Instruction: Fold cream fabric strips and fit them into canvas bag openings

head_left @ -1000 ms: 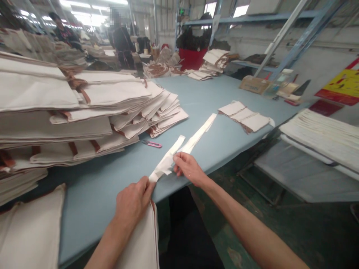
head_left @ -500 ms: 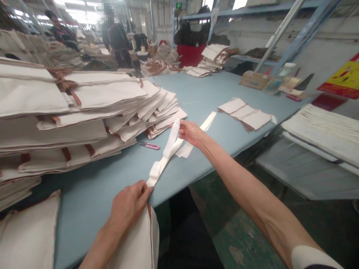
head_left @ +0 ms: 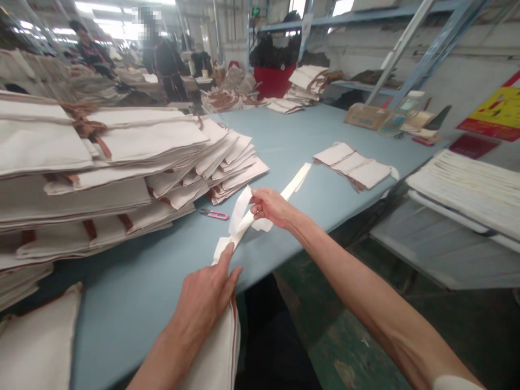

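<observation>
Between thumb and fingers, my right hand pinches the raised end of a white strip, which curves down to the table. Other cream strips lie beneath and beyond that hand. My left hand has its index finger stretched out, the tip touching the strip's lower part, and its thumb apart. Its remaining fingers are hidden. Below the left hand, a cream cloth piece with brown edging hangs at the table's front edge. Pink-handled thread snips lie left of the strip.
Large stacks of cream cloth pieces fill the left of the blue table. A smaller cloth bundle lies at right, near a cardboard box and a plastic bottle. Two people stand in the background.
My left hand has moved forward and right, its index finger now extended onto the strip. The right hand has drawn the strip's end slightly back and left, so it bends more.
</observation>
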`<act>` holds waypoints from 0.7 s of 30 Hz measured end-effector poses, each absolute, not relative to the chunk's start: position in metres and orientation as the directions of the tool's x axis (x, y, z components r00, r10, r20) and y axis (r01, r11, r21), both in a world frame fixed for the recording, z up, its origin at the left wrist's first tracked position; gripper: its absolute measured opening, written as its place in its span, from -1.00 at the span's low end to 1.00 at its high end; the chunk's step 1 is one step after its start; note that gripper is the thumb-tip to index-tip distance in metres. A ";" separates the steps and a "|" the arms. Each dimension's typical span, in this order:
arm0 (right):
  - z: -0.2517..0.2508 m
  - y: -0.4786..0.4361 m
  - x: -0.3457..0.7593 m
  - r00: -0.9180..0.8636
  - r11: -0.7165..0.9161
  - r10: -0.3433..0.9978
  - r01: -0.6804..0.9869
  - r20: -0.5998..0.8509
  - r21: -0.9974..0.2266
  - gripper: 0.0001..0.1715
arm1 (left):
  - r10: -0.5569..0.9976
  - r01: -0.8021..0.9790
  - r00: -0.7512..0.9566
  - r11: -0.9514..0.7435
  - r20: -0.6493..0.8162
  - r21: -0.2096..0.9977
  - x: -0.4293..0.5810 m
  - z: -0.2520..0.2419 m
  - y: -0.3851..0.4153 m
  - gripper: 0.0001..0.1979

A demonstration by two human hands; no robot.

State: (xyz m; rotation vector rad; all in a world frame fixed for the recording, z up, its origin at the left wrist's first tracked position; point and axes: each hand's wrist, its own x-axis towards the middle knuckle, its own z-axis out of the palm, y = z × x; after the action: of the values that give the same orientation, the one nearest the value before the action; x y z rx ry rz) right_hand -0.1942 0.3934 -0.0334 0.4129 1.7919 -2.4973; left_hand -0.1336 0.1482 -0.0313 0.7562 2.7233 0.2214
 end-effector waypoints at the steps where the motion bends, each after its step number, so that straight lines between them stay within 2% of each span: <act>1: -0.031 0.393 -0.192 -0.968 -0.323 0.108 0.183 -0.228 -0.928 -0.76 | 0.539 0.482 -0.808 0.837 -0.237 0.259 -0.138 -0.036 0.151 -0.43; 6: -0.023 0.390 -0.178 -0.984 -0.294 0.047 0.151 -0.172 -0.944 -0.73 | 0.545 0.412 -0.826 0.756 -0.142 0.508 -0.147 -0.059 0.145 -0.58; 10: -0.025 0.380 -0.165 -0.991 -0.270 -0.007 0.131 -0.134 -0.954 -0.69 | 0.485 0.299 -0.872 0.635 -0.065 0.713 -0.143 -0.057 0.139 -0.54; 13: -0.027 0.370 -0.154 -0.992 -0.237 -0.061 0.125 -0.113 -0.964 -0.62 | 0.443 0.183 -0.892 0.530 -0.086 0.828 -0.142 -0.048 0.140 -0.40; 17: -0.026 0.356 -0.142 -0.990 -0.179 -0.125 0.093 -0.071 -0.980 -0.55 | 0.484 0.082 -0.866 0.384 -0.125 0.920 -0.149 -0.033 0.141 -0.19; 21: -0.025 0.346 -0.136 -0.984 -0.109 -0.172 0.056 -0.037 -0.992 -0.54 | 0.548 0.044 -0.824 0.313 -0.142 0.949 -0.158 -0.025 0.142 -0.27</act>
State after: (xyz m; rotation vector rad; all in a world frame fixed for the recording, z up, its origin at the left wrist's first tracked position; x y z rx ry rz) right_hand -0.1362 0.3457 -0.0246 -0.1303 1.9873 -2.2279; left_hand -0.1581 0.1416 -0.0247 0.5243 2.1424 1.5277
